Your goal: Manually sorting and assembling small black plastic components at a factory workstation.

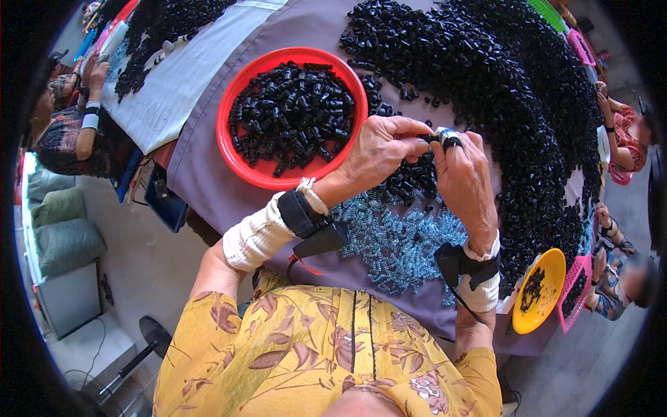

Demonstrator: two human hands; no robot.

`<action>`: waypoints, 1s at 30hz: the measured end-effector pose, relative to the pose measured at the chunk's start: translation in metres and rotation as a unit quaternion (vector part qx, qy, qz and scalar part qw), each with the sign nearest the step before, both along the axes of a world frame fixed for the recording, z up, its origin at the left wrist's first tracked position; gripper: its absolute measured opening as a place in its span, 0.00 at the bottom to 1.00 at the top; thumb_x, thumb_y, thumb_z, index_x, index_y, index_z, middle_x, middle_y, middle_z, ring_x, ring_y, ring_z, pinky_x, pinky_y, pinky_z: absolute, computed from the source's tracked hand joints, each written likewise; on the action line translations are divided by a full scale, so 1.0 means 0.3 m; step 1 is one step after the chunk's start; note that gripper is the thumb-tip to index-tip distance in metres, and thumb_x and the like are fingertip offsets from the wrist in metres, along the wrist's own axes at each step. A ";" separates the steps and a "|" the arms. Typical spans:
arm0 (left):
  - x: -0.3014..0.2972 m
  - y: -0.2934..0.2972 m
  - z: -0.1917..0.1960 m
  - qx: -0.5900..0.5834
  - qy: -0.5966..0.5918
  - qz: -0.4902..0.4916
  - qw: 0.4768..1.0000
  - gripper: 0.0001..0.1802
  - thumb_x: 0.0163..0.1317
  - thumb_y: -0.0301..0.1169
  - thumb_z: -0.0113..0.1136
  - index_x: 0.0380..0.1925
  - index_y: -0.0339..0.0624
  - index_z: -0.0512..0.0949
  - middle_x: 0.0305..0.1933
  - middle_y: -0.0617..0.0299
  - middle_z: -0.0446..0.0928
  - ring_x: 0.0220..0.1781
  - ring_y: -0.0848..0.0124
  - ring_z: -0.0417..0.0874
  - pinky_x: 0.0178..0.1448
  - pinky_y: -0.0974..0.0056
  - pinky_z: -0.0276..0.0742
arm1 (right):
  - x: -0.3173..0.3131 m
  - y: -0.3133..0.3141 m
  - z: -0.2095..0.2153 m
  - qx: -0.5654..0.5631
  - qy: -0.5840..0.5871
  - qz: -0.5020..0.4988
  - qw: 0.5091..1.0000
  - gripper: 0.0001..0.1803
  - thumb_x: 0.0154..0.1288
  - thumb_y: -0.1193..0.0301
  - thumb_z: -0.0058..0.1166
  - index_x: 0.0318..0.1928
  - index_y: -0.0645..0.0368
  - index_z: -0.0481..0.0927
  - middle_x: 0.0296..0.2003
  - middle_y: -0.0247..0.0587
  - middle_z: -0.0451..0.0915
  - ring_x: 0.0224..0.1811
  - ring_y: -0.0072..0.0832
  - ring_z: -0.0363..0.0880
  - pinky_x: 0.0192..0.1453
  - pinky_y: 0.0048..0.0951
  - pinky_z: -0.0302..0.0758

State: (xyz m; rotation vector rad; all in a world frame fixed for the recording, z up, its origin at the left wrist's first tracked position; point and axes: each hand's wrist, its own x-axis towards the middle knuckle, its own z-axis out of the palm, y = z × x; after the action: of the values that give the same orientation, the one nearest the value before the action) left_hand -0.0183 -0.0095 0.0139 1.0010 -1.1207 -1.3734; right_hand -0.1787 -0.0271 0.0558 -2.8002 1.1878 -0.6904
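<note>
My left hand (382,149) and my right hand (464,174) meet over the table, fingertips together. Between them they pinch a small black plastic part (430,138), mostly covered by the fingers. White tape and a black band wrap a finger of the right hand. Just below the hands lies a spread of small pale-blue metal springs (396,243). Left of the hands is a red basin (223,132) holding many black tubular plastic parts (292,111). A large heap of similar black parts (486,76) covers the table beyond and to the right.
A yellow plate (554,292) with some black bits and a pink basket (566,323) stand at the right table edge. Several other people sit around the table (208,139), at left and right. Green cushions (66,243) lie at far left. Black devices with cables are strapped to both my wrists.
</note>
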 end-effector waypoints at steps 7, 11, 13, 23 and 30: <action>-0.004 0.008 0.013 -0.022 -0.018 0.017 0.999 0.10 0.56 0.20 0.58 0.39 0.33 0.81 0.32 0.63 0.80 0.29 0.80 0.77 0.35 0.75 0.75 | 0.001 0.001 -0.004 0.024 -0.049 0.012 0.998 0.05 0.60 0.76 0.51 0.30 0.67 0.73 0.27 0.49 0.75 0.33 0.43 0.75 0.45 0.38 0.68; 0.003 0.008 0.016 -0.038 -0.028 0.016 0.999 0.10 0.55 0.19 0.58 0.38 0.33 0.81 0.32 0.64 0.79 0.29 0.80 0.77 0.35 0.75 0.75 | -0.002 -0.004 0.000 0.037 -0.044 0.024 0.998 0.05 0.59 0.77 0.51 0.29 0.67 0.73 0.26 0.50 0.75 0.32 0.44 0.74 0.43 0.38 0.68; 0.005 0.010 0.014 -0.042 -0.037 0.011 0.998 0.10 0.55 0.19 0.58 0.38 0.34 0.81 0.32 0.64 0.79 0.30 0.80 0.77 0.36 0.75 0.75 | -0.004 -0.005 0.004 0.042 -0.044 0.030 0.998 0.05 0.59 0.77 0.51 0.29 0.67 0.73 0.26 0.50 0.75 0.31 0.45 0.74 0.43 0.39 0.68; 0.008 0.017 -0.008 -0.043 -0.038 0.017 0.998 0.11 0.54 0.18 0.58 0.38 0.32 0.81 0.32 0.63 0.78 0.30 0.79 0.77 0.36 0.75 0.74 | -0.002 -0.013 -0.031 0.090 -0.097 0.049 0.990 0.07 0.61 0.75 0.49 0.28 0.66 0.72 0.25 0.51 0.74 0.30 0.47 0.72 0.42 0.39 0.68; 0.011 0.019 -0.013 -0.039 -0.060 0.023 0.997 0.12 0.53 0.17 0.57 0.39 0.32 0.80 0.31 0.63 0.78 0.31 0.78 0.78 0.37 0.74 0.74 | -0.018 -0.052 -0.030 0.117 -0.038 0.057 0.991 0.07 0.59 0.76 0.50 0.25 0.66 0.74 0.24 0.51 0.74 0.29 0.46 0.72 0.43 0.39 0.66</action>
State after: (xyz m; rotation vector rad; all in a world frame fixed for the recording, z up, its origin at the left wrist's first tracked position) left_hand -0.0149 -0.0038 0.0101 1.0568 -1.2226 -1.2373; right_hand -0.1841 -0.0426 0.0469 -2.5981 1.0139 -0.6007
